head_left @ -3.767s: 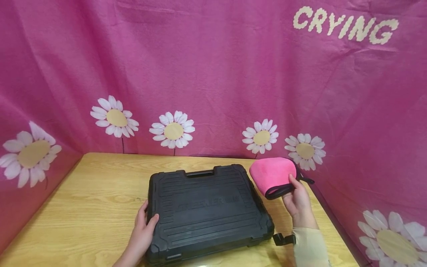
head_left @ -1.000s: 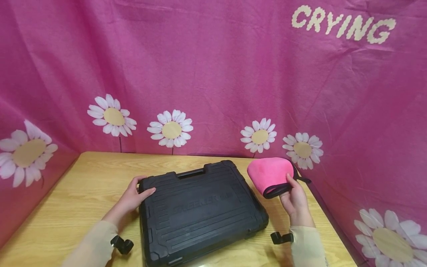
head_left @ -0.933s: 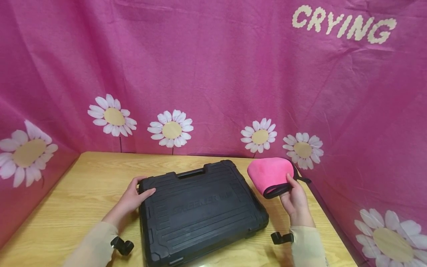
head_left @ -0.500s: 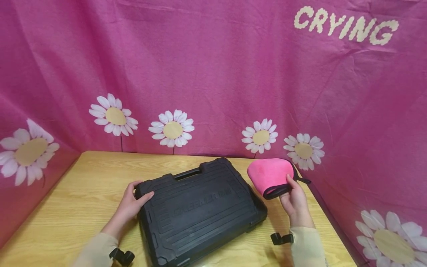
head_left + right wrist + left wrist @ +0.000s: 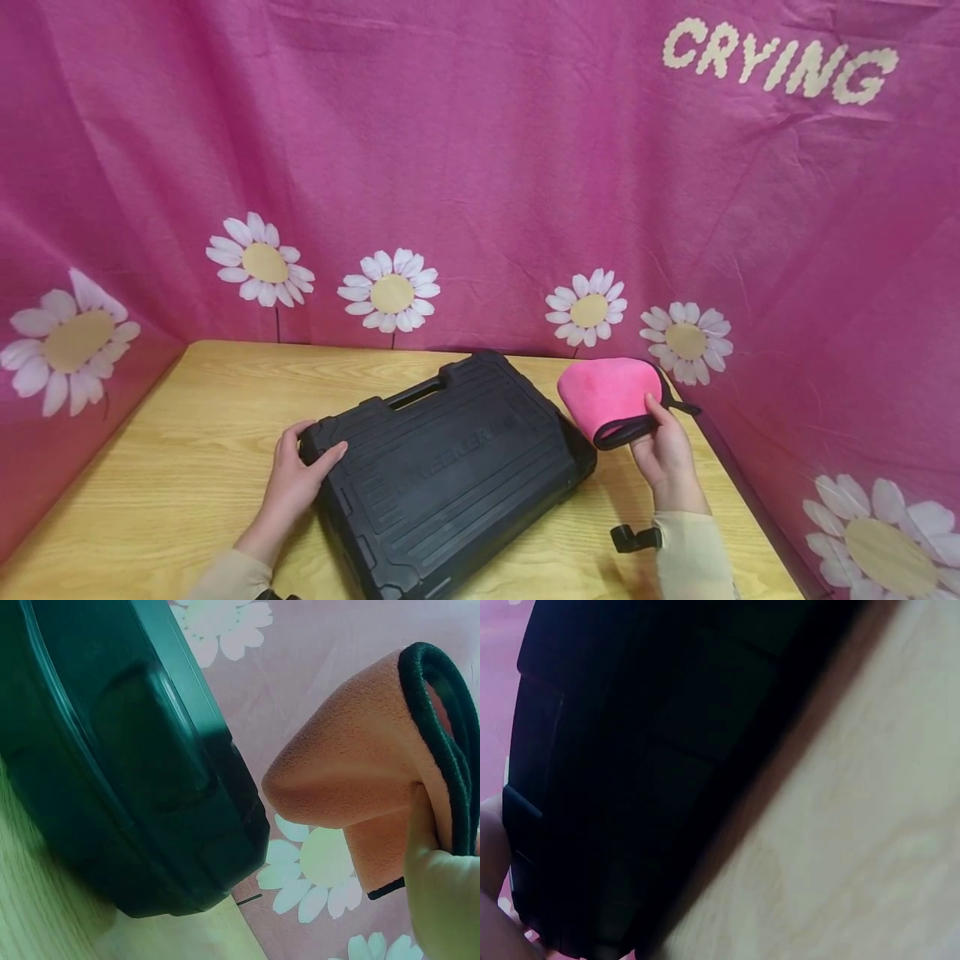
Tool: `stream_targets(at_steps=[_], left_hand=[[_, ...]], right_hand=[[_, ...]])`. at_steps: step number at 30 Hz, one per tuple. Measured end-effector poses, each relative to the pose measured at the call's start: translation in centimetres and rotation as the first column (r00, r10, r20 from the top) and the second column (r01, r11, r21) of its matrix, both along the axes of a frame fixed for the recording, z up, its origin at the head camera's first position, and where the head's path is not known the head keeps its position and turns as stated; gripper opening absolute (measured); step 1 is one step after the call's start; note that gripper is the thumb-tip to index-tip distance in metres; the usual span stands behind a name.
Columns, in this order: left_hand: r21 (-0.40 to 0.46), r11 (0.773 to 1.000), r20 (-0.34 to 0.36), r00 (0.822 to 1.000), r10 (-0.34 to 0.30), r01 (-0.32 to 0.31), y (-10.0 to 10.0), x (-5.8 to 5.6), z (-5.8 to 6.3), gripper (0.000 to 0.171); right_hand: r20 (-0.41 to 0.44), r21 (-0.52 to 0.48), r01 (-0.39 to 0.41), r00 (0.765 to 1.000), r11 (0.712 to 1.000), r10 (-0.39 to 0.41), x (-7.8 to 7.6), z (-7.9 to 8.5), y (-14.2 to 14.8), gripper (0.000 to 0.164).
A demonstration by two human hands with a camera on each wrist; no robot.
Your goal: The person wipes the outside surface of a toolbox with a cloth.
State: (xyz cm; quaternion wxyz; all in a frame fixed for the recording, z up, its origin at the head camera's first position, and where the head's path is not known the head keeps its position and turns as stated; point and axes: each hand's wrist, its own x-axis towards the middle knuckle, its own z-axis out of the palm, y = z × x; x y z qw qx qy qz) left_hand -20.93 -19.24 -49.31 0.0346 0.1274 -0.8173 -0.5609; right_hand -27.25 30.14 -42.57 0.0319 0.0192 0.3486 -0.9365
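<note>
A black hard plastic tool case point(image 5: 450, 467) with raised ribs and a built-in handle lies at an angle on the table. My left hand point(image 5: 296, 483) grips its far left corner, thumb on the lid and fingers around the side. In the left wrist view the dark side of the case point(image 5: 630, 765) fills much of the picture. My right hand point(image 5: 667, 454) holds a folded pink cloth point(image 5: 607, 396) with black edging and a hanging loop, pinched under the thumb. In the right wrist view the cloth point(image 5: 360, 750) hangs beside the case's end, apart from it.
The wooden table point(image 5: 217, 408) runs back to a pink curtain point(image 5: 465, 167) printed with daisies and lettering, which also closes off both sides. A small black camera mount point(image 5: 636, 539) sits on the right sleeve point(image 5: 693, 550).
The case has turned counterclockwise, its right far corner swinging left and away. My left hand has shifted from the middle of its left side to the far corner. The right hand stays nearly still.
</note>
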Motion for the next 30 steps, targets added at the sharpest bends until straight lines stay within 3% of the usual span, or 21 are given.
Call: stream_targets(at_steps=[10,19,30], left_hand=[[0.009,0.997,-0.008,0.997,0.079,-0.079,1.2,1.1,0.2,0.084],[-0.026,0.988,-0.030,0.988,0.150,-0.151,2.4,2.0,0.1,0.084],[-0.056,0.986,-0.013,0.987,0.157,-0.158,2.9,2.2,0.2,0.086]], right_hand=[[0.043,0.010,0.010,0.999,1.000,-0.010,0.0,0.1,-0.1,0.021],[0.014,-0.002,-0.002,1.000,1.000,0.002,-0.1,-0.1,-0.2,0.020],[0.054,0.019,0.002,0.999,1.000,-0.003,0.0,0.0,-0.1,0.027]])
